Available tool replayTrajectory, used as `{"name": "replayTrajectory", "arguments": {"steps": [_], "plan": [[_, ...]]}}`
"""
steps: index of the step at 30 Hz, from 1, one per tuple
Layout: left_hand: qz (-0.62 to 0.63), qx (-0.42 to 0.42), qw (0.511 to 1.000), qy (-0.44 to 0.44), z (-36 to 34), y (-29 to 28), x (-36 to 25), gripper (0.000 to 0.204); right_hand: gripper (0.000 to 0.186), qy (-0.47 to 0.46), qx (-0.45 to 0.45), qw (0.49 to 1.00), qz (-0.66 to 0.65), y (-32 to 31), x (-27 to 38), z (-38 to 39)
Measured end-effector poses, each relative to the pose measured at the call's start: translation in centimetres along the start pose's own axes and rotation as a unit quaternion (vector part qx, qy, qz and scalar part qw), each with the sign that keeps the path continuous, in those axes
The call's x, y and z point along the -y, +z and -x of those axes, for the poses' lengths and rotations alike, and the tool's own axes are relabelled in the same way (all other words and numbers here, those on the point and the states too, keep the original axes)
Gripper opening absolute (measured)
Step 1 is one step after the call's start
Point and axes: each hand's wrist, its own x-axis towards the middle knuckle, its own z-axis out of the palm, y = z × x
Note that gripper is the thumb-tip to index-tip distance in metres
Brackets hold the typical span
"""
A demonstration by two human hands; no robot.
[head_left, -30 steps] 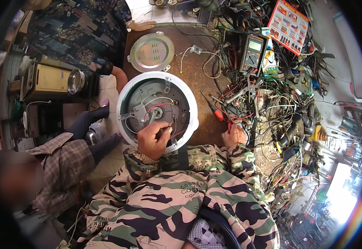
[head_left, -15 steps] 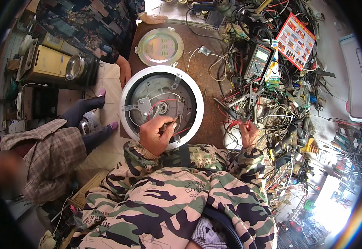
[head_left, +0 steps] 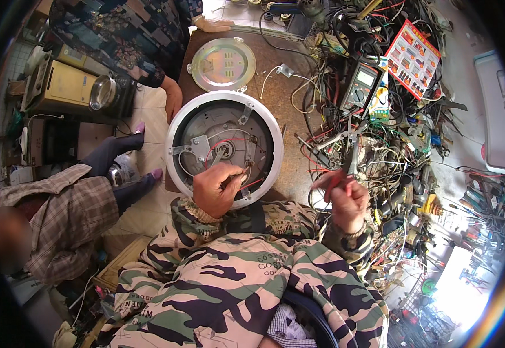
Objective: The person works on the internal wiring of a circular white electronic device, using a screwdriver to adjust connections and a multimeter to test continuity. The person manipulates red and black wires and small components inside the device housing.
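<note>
My left hand [head_left: 216,187] pinches a small wire end inside a round metal housing [head_left: 199,126] with a white rim, a central hub, brackets and red and white wires; exactly what sits between the fingertips is unclear. My right hand [head_left: 348,203] grips red-handled pliers [head_left: 351,166], slightly blurred, their jaws pointing up over the tangle of cables. Behind the housing lies a round metal plate [head_left: 223,62] with slots. A small bracket with white wire [head_left: 285,71] rests on the brown worktop [head_left: 272,49].
A multimeter [head_left: 359,87], a red-bordered printed sheet [head_left: 413,57] and piled cables and tools [head_left: 403,185] crowd the right. Another person [head_left: 122,35] stands at upper left, hands on the worktop edge; a seated person [head_left: 67,220] is at left, beside a yellow appliance [head_left: 73,87].
My right hand has lifted from the worktop and moved right, now holding the red-handled pliers upright. My left hand stays pinched in the housing. The view has shifted slightly.
</note>
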Motion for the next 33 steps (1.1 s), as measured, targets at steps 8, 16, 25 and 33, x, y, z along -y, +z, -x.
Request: {"name": "replayTrajectory", "arguments": {"steps": [8, 16, 25, 33], "plan": [[0.018, -0.006, 0.999, 0.037, 0.2, 0.1, 0.2, 0.014, 0.022, 0.143, 0.097, 0.933, 0.316, 7.5, 2.0, 0.1], [0.017, -0.008, 0.999, 0.043, 0.1, 0.2, 0.2, 0.014, 0.025, 0.152, 0.122, 0.924, 0.33, 8.0, 1.0, -0.4], [0.017, 0.001, 0.999, 0.042, 0.1, 0.2, 0.4, 0.015, 0.024, 0.177, 0.139, 0.919, 0.323, 8.2, 1.2, -0.9], [0.021, 0.015, 0.999, 0.038, -0.1, 0.0, 0.2, 0.013, 0.026, 0.231, 0.136, 0.93, 0.25, 7.5, -0.1, -0.3]]}}
